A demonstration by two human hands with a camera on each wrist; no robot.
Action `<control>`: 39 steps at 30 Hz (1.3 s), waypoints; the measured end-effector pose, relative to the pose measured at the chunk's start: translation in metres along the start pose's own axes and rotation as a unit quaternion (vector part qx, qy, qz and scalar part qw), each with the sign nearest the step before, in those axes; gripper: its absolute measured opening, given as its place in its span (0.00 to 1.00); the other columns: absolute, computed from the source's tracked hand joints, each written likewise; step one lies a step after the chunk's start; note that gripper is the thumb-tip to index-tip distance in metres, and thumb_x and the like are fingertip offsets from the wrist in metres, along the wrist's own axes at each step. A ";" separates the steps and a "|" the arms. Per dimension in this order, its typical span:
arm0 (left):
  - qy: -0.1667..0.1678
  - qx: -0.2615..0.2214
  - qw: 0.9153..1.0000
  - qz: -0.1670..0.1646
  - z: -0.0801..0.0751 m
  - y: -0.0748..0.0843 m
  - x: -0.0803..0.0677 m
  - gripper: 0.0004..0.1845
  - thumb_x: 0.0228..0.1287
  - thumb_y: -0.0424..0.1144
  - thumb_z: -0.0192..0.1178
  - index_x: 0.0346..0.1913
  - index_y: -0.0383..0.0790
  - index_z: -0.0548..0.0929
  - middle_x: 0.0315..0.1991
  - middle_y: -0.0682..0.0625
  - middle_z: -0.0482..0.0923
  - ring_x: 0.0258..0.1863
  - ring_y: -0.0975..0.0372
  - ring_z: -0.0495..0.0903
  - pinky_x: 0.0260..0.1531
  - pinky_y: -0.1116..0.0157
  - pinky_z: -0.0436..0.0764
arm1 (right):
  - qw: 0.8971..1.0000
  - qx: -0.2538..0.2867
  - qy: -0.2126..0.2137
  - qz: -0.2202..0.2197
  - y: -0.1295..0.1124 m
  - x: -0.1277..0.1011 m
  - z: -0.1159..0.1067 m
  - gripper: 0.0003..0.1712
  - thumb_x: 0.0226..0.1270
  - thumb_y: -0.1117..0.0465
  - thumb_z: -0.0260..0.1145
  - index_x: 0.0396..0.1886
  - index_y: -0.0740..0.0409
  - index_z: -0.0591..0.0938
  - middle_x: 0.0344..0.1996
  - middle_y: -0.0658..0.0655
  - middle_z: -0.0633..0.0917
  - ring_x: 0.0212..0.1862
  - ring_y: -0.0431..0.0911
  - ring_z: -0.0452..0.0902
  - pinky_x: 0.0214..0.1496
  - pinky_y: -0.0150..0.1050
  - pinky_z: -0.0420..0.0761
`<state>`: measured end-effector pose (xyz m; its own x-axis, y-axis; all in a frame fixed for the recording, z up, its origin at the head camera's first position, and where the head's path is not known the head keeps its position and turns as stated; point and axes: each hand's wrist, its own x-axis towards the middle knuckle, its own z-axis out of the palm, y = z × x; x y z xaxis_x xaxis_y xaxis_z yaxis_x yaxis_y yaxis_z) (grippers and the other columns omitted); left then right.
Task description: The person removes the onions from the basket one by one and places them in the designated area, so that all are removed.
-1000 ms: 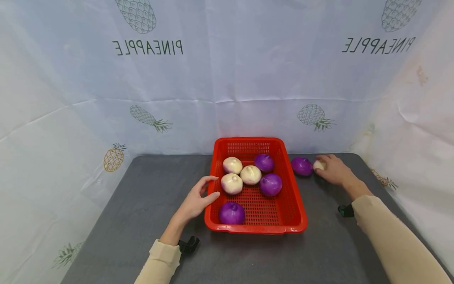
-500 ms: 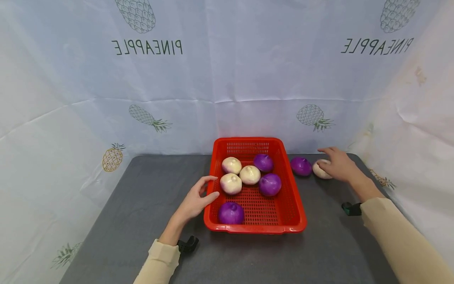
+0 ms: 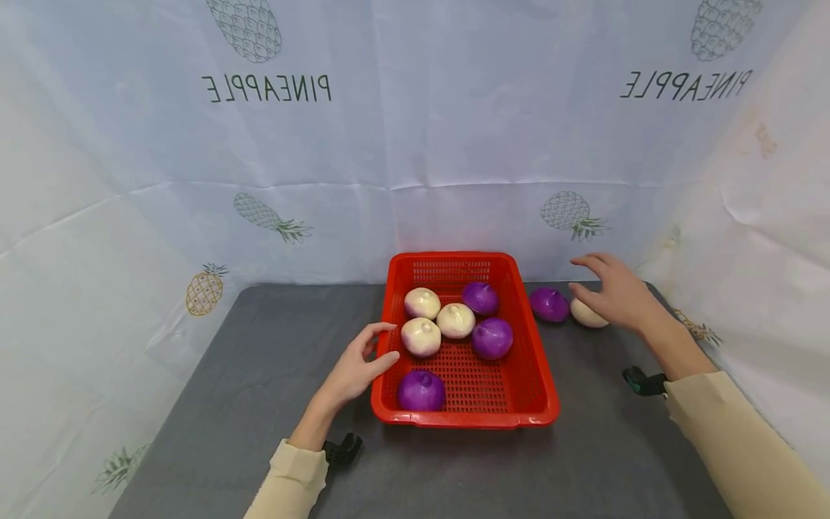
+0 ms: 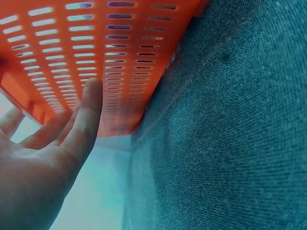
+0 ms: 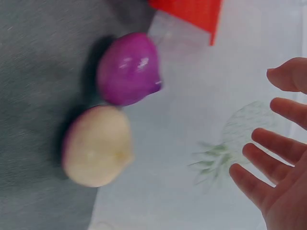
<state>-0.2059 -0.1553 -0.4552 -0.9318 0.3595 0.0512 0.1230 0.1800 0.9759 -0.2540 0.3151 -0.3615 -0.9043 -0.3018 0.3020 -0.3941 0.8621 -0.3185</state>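
My left hand [image 3: 352, 369] is at the left rim of a red plastic basket [image 3: 472, 419], fingers loosely bent and thumb apart. In the left wrist view its fingers [image 4: 85, 117] lie beside the slotted outer wall [image 4: 62, 52]; whether they touch it I cannot tell. Off to the right, my right hand [image 3: 619, 294] hovers with spread fingers and holds nothing. Below it on the table sit a cream, onion-shaped turnip [image 5: 98, 146] with a purple side and a purple onion [image 5: 128, 69], close together. The hand partly hides the turnip in the head view.
Inside the basket are three cream turnips, one in the middle [image 3: 456, 321], and three purple onions, one near the front [image 3: 421, 391]. A dark grey table [image 3: 285, 375] lies under everything. A pineapple-printed white curtain [image 3: 454, 130] stands behind and at both sides.
My right hand has let go of the cream turnip, leaving it beside the purple onion, and has risen with its fingers spreading. The left hand keeps its place at the rim.
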 end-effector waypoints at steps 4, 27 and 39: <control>0.001 -0.002 1.000 -0.001 0.000 0.000 -0.001 0.30 0.68 0.37 0.65 0.70 0.41 0.68 0.64 0.34 0.72 0.55 0.47 0.80 0.45 0.53 0.87 | 1.000 -0.005 0.014 -0.023 -0.018 0.001 -0.007 0.27 0.71 0.59 0.65 0.65 0.67 0.75 0.63 0.73 0.72 0.63 0.70 0.66 0.62 0.73 0.67; 0.001 -0.002 1.000 0.000 -0.001 -0.001 0.000 0.29 0.69 0.38 0.65 0.70 0.43 0.69 0.64 0.34 0.72 0.55 0.46 0.80 0.44 0.52 0.87 | 0.992 -0.026 0.025 -0.123 -0.088 0.007 -0.006 0.30 0.61 0.60 0.74 0.63 0.61 0.80 0.59 0.66 0.78 0.59 0.63 0.74 0.59 0.66 0.76; 0.000 -0.005 1.000 0.004 -0.001 -0.001 0.000 0.29 0.68 0.37 0.65 0.70 0.43 0.69 0.63 0.36 0.73 0.55 0.46 0.80 0.44 0.52 0.87 | 0.989 -0.046 -0.044 -0.130 -0.113 0.018 0.014 0.32 0.58 0.56 0.76 0.63 0.59 0.80 0.60 0.65 0.78 0.60 0.60 0.74 0.56 0.59 0.82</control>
<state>-0.2065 -0.1559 -0.4559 -0.9309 0.3603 0.0600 0.1280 0.1679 0.9775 -0.2284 0.2069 -0.3326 -0.7872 -0.5488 0.2813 -0.6017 0.7834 -0.1558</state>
